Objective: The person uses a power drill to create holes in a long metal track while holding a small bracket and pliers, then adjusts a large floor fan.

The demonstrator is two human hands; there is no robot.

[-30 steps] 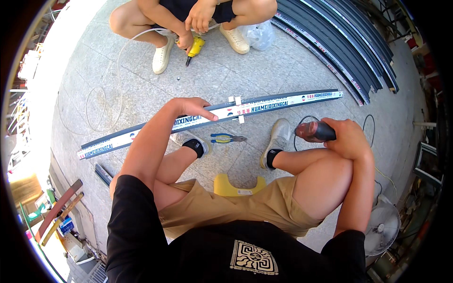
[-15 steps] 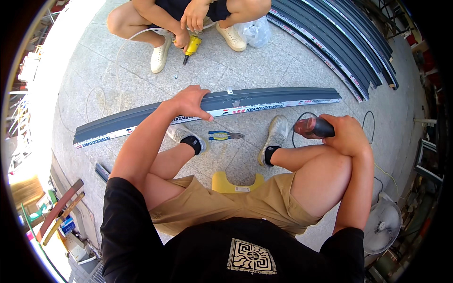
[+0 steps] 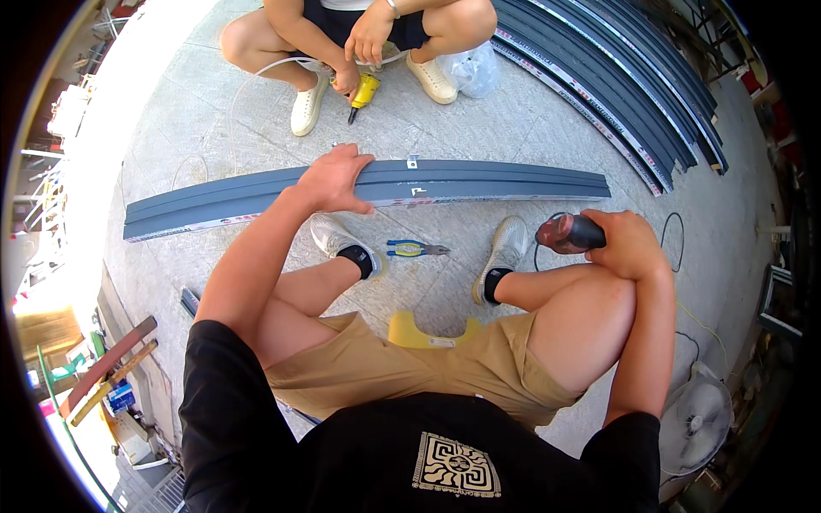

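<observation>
Head view: left hand (image 3: 332, 181) spans grey bar (image 3: 505, 179) across twelve o'clock, grip wide (presumably steadying it); right hand (image 3: 631, 244), apparently propped on knee (image 3: 590, 312) for support, holds red-and-black tool (image 3: 571, 233) at three o'clock.

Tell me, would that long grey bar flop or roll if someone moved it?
The bar would probably stay stiff, since it looks ridged along its length. It likely won't roll, because its sides look flat, not round. Being so long, it might swing if lifted by one end; the left hand spans it near mid-length.
</observation>
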